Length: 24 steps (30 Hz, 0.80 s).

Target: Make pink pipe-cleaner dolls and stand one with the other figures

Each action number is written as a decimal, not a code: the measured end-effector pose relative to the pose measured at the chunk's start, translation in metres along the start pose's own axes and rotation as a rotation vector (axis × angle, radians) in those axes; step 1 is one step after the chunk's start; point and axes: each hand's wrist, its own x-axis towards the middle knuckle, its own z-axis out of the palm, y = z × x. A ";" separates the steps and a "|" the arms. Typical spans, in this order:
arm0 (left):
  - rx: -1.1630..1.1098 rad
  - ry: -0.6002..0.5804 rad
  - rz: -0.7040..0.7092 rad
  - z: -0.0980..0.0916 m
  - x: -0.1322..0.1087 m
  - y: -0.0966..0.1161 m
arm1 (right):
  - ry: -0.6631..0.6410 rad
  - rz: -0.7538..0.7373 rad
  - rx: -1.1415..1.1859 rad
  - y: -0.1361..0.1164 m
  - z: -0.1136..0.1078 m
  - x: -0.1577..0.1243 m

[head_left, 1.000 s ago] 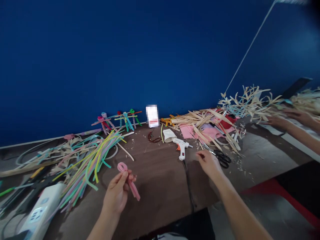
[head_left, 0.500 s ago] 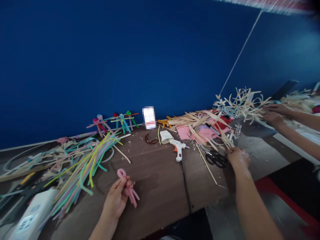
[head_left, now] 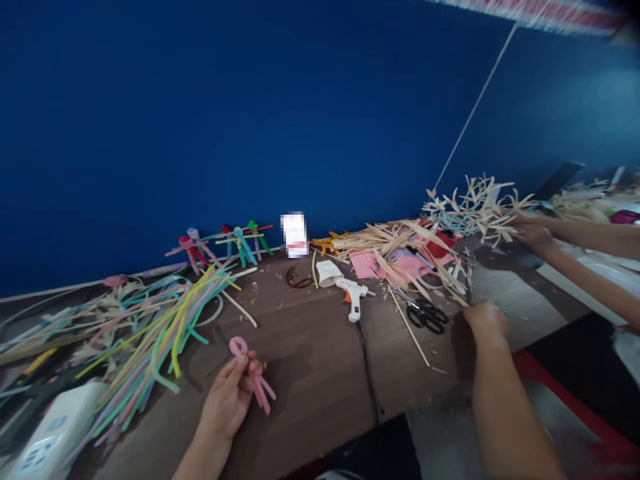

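Observation:
Pinched in my left hand [head_left: 234, 393] is a pink pipe cleaner [head_left: 239, 345], bent into a loop at the top with two loose ends hanging below the fingers. Over on the right, my right hand [head_left: 486, 323] rests low at the table with its fingers curled and mostly hidden. A thin silvery item [head_left: 469, 270] stands out just beyond those fingertips; whether they grip it is unclear. Black-handled scissors [head_left: 426, 315] lie left of that hand. Between my hands sits a white glue gun [head_left: 353, 297] with an orange trigger.
Colourful pipe cleaners [head_left: 170, 327] are heaped at left, near a white power strip [head_left: 60, 427]. Small pipe-cleaner figures [head_left: 240, 243] lean by the blue wall [head_left: 300, 120]. Pale strips [head_left: 380, 237] and pink sheets [head_left: 365, 264] lie behind the scissors. Another person's hands [head_left: 535, 237] touch a pale-leafed bundle [head_left: 480, 210].
My right hand has shifted slightly right and turned, its fingers now curled more out of sight. The left hand keeps its hold on the pink pipe cleaner. The view has swung slightly.

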 end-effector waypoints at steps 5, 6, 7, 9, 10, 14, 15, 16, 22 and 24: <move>-0.009 0.015 -0.002 0.001 0.000 0.001 | 0.062 -0.025 0.042 0.002 -0.003 -0.002; -0.012 0.015 -0.008 0.001 -0.001 0.001 | 0.086 -0.035 0.059 0.003 -0.003 -0.005; -0.015 0.019 -0.011 0.001 -0.001 0.002 | 0.111 -0.045 0.077 0.003 -0.003 -0.008; -0.020 0.030 -0.017 0.002 -0.001 0.003 | 0.155 -0.058 0.112 0.003 -0.003 -0.013; -0.020 0.033 -0.018 0.003 -0.002 0.003 | 0.173 -0.063 0.125 0.003 -0.003 -0.016; -0.012 0.037 -0.016 0.004 -0.002 0.003 | 0.211 -0.081 0.164 0.002 -0.001 -0.021; -0.012 0.037 -0.015 0.003 -0.002 0.003 | 0.211 -0.083 0.174 0.002 0.000 -0.021; -0.013 0.036 -0.017 0.003 -0.001 0.003 | 0.210 -0.084 0.185 0.002 0.001 -0.021; -0.027 0.039 -0.025 0.000 0.000 0.003 | 0.204 -0.071 0.214 0.012 0.002 -0.010; -0.024 0.053 -0.031 0.001 0.001 0.004 | 0.172 -0.066 0.188 0.016 0.000 -0.004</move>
